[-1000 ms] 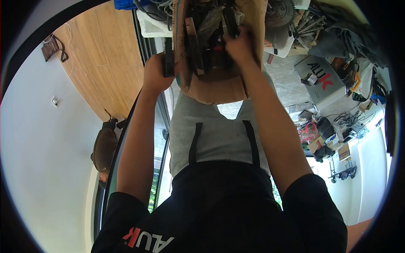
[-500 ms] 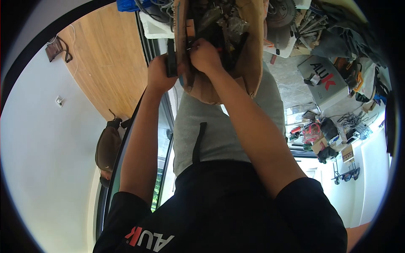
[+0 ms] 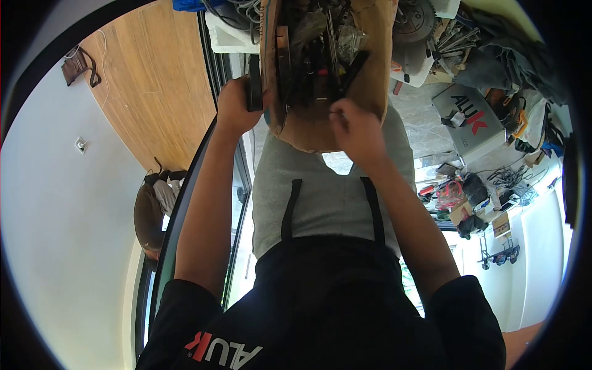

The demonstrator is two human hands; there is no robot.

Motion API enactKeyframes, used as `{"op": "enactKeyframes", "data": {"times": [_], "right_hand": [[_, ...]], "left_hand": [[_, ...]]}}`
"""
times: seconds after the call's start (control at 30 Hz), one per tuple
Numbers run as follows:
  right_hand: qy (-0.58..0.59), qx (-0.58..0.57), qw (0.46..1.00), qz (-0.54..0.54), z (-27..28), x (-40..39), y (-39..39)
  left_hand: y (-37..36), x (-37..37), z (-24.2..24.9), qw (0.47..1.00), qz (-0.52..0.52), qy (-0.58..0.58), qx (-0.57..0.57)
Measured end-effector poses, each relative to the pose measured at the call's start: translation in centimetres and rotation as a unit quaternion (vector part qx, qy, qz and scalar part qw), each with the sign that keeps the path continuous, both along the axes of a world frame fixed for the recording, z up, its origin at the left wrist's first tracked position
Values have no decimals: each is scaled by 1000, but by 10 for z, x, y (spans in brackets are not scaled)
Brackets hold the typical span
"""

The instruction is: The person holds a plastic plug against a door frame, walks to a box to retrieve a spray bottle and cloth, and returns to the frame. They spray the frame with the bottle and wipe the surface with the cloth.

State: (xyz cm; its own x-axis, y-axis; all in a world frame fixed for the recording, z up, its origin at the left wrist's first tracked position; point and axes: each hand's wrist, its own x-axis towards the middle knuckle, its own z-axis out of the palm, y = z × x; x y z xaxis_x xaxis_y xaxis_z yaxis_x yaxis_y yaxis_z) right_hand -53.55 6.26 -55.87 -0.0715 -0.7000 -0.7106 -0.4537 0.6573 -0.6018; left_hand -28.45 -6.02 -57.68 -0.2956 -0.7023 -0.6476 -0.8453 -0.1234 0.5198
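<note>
A cardboard box [image 3: 308,128] with clear plastic bags, dark tools and metal rods inside stands at the top centre, in front of my legs. At its left wall my left hand [image 3: 236,106] is closed round a black bar [image 3: 254,83], upright in the picture beside the cardboard. My right hand [image 3: 361,132] is over the box's near right part, with fingers curled and pinched. Motion blurs it, and whatever it holds is too small to make out. Among the box's contents lies a dark strip [image 3: 354,73], just beyond my right fingers.
A circular saw blade [image 3: 412,21] and a pile of metal pieces [image 3: 455,43] are right of the box. Farther right is a grey ALUK case [image 3: 470,123]. Cables and bags lie beyond it. A window frame runs along the left, beside a wooden floor [image 3: 148,68].
My right hand has come out from the box's left inner side and moved right and nearer to my body. My left hand remains at the black bar.
</note>
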Motion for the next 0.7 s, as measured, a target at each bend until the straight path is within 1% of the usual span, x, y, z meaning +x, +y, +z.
{"op": "enactKeyframes", "data": {"times": [0.07, 0.17, 0.2, 0.27, 0.33, 0.4, 0.47, 0.5, 0.57, 0.63, 0.7], "right_hand": [[27, -35, 998, -51, 21, -20, -1], [154, -47, 987, -11, 15, -57, -3], [175, -125, 976, 34, 8, -59, -12], [208, -274, 931, 125, -15, -55, -34], [217, -315, 892, 241, -46, -41, -69], [249, -233, 876, 341, -73, -18, -97], [237, -126, 832, 485, -78, 2, -114], [231, -70, 800, 549, -81, 8, -120], [233, -107, 764, 593, -125, -13, -101], [240, -190, 772, 557, -138, -54, -90], [231, -315, 809, 440, -112, -86, -86]], "left_hand": [[0, -3, 5, 1000, 6, -2, 5], [-4, -11, 12, 1000, -4, -19, 2], [-6, -14, 12, 1000, -12, -27, -1], [-10, -21, 15, 999, -16, -42, 2], [-5, -26, 17, 999, -11, -42, 18], [-6, -22, 15, 999, 6, -31, 32], [-5, -21, 15, 999, -13, -36, 0], [-5, -20, 15, 999, -26, -38, -17], [-4, -18, 15, 998, -31, -44, -19], [-7, -19, 12, 999, -23, -32, -13], [-4, -14, 16, 1000, 3, -11, 15]]}}
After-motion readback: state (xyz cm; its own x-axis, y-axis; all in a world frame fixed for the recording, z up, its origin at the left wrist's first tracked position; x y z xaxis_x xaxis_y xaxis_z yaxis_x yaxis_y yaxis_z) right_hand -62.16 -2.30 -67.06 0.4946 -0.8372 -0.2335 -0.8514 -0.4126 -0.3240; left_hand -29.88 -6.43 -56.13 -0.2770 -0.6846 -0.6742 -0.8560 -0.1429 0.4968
